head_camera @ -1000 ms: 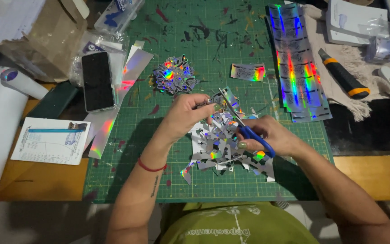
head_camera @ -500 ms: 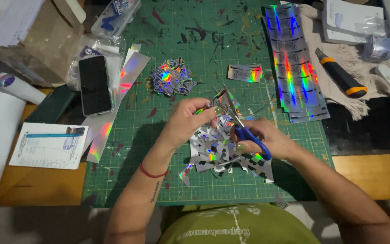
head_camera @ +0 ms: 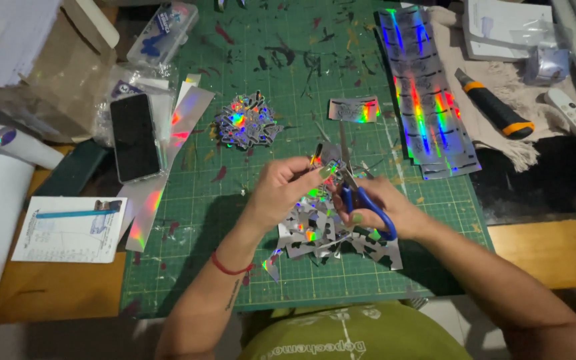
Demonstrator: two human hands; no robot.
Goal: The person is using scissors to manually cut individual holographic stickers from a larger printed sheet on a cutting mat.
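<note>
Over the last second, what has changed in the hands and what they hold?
Little changed. The left hand still pinches a small shiny piece, turned slightly, and the right hand still holds the blue scissors, blades pointing away at the piece. Both hands stayed above the scraps on the green mat. The phone, sticker pile and knife did not move.

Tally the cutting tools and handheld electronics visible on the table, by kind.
Scissors, blue-handled, in the right hand: 1
Utility knife, black and orange: 1
Phone: 1
White remote: 1
Total: 4
</note>
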